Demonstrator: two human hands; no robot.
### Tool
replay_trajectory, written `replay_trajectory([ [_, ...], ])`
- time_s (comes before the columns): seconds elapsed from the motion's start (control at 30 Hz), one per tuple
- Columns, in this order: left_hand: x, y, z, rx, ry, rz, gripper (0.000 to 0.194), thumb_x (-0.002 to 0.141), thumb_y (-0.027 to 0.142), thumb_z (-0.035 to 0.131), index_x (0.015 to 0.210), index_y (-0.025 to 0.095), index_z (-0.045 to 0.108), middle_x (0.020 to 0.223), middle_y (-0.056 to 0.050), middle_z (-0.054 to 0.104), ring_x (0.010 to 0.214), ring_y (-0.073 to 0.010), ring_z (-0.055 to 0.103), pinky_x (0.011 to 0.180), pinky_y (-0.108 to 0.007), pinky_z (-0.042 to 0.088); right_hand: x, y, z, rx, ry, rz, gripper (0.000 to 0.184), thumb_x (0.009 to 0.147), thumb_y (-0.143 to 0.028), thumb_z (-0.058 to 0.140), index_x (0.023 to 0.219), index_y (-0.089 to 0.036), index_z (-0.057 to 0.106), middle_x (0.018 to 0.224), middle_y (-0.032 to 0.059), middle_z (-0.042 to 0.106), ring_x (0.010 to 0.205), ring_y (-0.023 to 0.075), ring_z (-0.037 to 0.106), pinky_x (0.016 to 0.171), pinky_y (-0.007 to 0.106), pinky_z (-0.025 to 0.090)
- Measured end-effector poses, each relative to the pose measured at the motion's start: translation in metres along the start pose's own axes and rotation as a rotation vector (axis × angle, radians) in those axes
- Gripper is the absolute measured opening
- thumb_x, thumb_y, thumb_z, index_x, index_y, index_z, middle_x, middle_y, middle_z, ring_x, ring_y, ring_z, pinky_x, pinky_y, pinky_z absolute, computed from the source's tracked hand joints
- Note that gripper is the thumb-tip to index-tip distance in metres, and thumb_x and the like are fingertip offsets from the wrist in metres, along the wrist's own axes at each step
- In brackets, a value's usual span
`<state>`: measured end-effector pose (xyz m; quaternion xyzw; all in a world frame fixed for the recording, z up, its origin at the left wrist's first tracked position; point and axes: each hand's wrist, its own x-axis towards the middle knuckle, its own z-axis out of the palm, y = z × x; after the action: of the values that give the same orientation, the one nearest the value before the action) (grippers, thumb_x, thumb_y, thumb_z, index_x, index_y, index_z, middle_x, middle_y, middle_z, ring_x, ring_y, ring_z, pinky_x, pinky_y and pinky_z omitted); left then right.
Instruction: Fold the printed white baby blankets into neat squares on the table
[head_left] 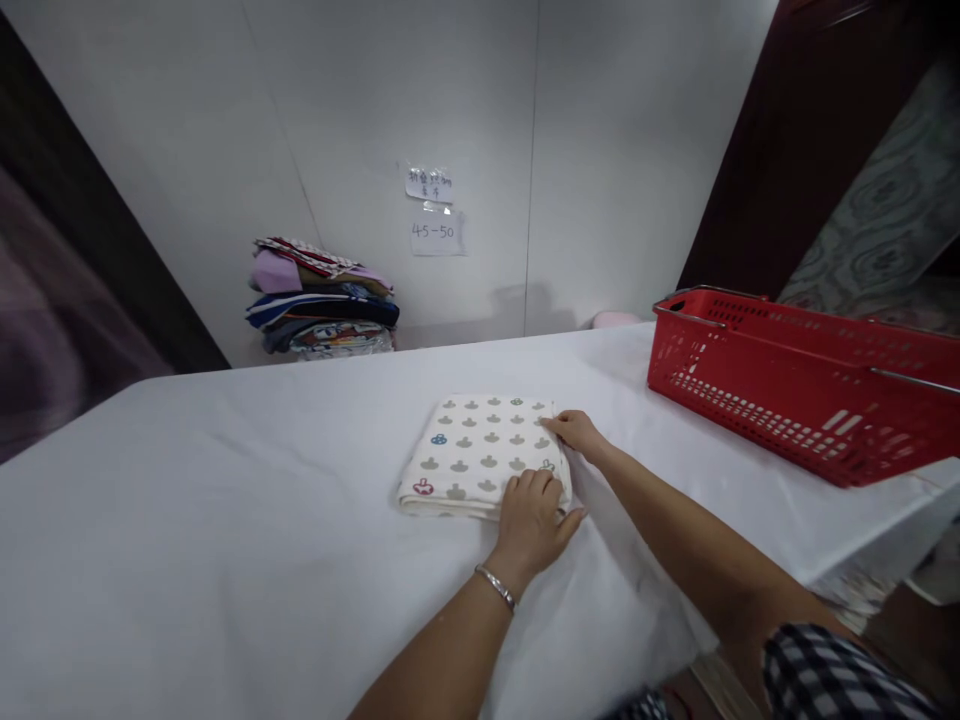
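Note:
A folded cream cloth (480,450) printed with grey mushroom shapes lies flat on the white-covered table in the head view. A few of its prints are blue, red or green. My left hand (532,515), with a silver bracelet on the wrist, rests on the cloth's near right corner. Its fingers lie over the top and the thumb is held apart. At the far part of the right edge, my right hand (579,434) has thumb and fingers closed on the cloth's side. The undersides of the fingers are hidden.
A red plastic basket (765,385) with metal handles stands on the table (225,520) at the right. Beyond the table's far left edge rises a pile of folded fabrics (326,300). Two paper notes (437,233) are taped to the wall behind.

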<state>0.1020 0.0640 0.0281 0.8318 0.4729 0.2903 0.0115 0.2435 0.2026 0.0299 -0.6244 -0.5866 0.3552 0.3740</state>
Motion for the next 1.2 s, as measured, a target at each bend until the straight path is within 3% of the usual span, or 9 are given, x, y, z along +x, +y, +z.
replay_trajectory([
  [0.17, 0.000, -0.001, 0.001, -0.005, 0.012, -0.005, 0.025, 0.088, 0.042, 0.047, 0.085, 0.019, 0.057, 0.094, -0.005, 0.059, 0.089, -0.0201, 0.050, 0.075, -0.036, 0.037, 0.007, -0.007, -0.005, 0.029, 0.027, -0.009, 0.031, 0.064, -0.045, 0.062, 0.054, -0.019, 0.049, 0.043, -0.0070, 0.038, 0.043, 0.0070, 0.033, 0.042, 0.022, 0.025],
  [0.33, 0.002, -0.002, 0.001, 0.006, 0.008, -0.015, 0.026, 0.092, 0.035, 0.042, 0.079, 0.019, 0.058, 0.088, -0.004, 0.060, 0.086, -0.0182, 0.051, 0.075, -0.035, 0.037, 0.000, 0.004, -0.007, 0.062, 0.060, 0.029, 0.032, 0.066, -0.047, 0.059, 0.057, -0.019, 0.048, 0.041, -0.0065, 0.038, 0.041, 0.0080, 0.035, 0.041, 0.022, 0.026],
  [0.5, 0.003, -0.003, 0.001, 0.009, 0.008, -0.022, 0.027, 0.093, 0.032, 0.039, 0.078, 0.019, 0.057, 0.086, -0.004, 0.060, 0.084, -0.0178, 0.051, 0.074, -0.035, 0.036, -0.008, 0.010, -0.005, 0.079, -0.004, 0.045, 0.035, 0.071, -0.050, 0.058, 0.058, -0.019, 0.048, 0.043, -0.0055, 0.042, 0.039, 0.0073, 0.036, 0.039, 0.021, 0.027],
  [0.6, 0.002, -0.002, 0.002, 0.019, 0.006, -0.042, 0.026, 0.090, 0.041, 0.045, 0.080, 0.019, 0.056, 0.088, -0.004, 0.059, 0.087, -0.0196, 0.051, 0.074, -0.036, 0.036, -0.005, 0.010, -0.007, 0.059, -0.030, 0.087, 0.032, 0.073, -0.046, 0.059, 0.060, -0.018, 0.050, 0.047, -0.0035, 0.048, 0.038, 0.0071, 0.038, 0.038, 0.020, 0.028],
  [0.73, 0.001, 0.000, 0.003, 0.046, -0.024, -0.041, 0.033, 0.078, 0.051, 0.059, 0.086, 0.019, 0.054, 0.092, -0.004, 0.058, 0.090, -0.0227, 0.049, 0.076, -0.038, 0.037, 0.007, 0.007, -0.016, 0.012, 0.021, 0.130, 0.035, 0.077, -0.050, 0.056, 0.077, -0.015, 0.058, 0.078, 0.0094, 0.065, 0.053, 0.0119, 0.054, 0.044, 0.022, 0.038],
  [0.83, 0.001, 0.000, 0.001, 0.074, -0.057, -0.029, 0.031, 0.073, 0.038, 0.069, 0.091, 0.020, 0.052, 0.097, -0.004, 0.057, 0.093, -0.0227, 0.048, 0.078, -0.038, 0.037, 0.019, 0.003, -0.020, -0.031, 0.054, 0.102, 0.047, 0.076, -0.051, 0.057, 0.105, -0.013, 0.058, 0.110, 0.0169, 0.061, 0.083, 0.0200, 0.062, 0.060, 0.028, 0.048],
  [0.93, -0.002, -0.001, 0.000, 0.081, -0.060, -0.033, 0.038, 0.069, 0.033, 0.073, 0.096, 0.021, 0.050, 0.104, -0.004, 0.054, 0.098, -0.0227, 0.047, 0.081, -0.038, 0.036, 0.032, -0.002, -0.019, -0.059, 0.011, 0.019, 0.059, 0.072, -0.047, 0.065, 0.120, -0.016, 0.055, 0.125, 0.0160, 0.055, 0.103, 0.0226, 0.058, 0.078, 0.029, 0.047],
  [1.03, -0.003, -0.003, 0.001, 0.101, -0.064, -0.054, 0.034, 0.071, 0.027, 0.070, 0.098, 0.021, 0.050, 0.104, -0.004, 0.054, 0.099, -0.0222, 0.047, 0.083, -0.038, 0.035, 0.046, -0.005, -0.014, -0.086, -0.085, -0.041, 0.062, 0.063, -0.043, 0.074, 0.117, -0.016, 0.059, 0.118, 0.0140, 0.060, 0.100, 0.0225, 0.060, 0.082, 0.028, 0.046],
  [1.2, -0.002, -0.006, -0.003, 0.165, -0.140, -0.038, 0.020, 0.079, 0.011, 0.053, 0.097, 0.020, 0.052, 0.097, -0.005, 0.056, 0.094, -0.0210, 0.049, 0.080, -0.037, 0.036, 0.057, -0.008, -0.012, -0.181, -0.189, -0.077, 0.039, 0.055, -0.039, 0.078, 0.086, -0.017, 0.069, 0.090, 0.0051, 0.069, 0.086, 0.0218, 0.062, 0.074, 0.027, 0.046],
])
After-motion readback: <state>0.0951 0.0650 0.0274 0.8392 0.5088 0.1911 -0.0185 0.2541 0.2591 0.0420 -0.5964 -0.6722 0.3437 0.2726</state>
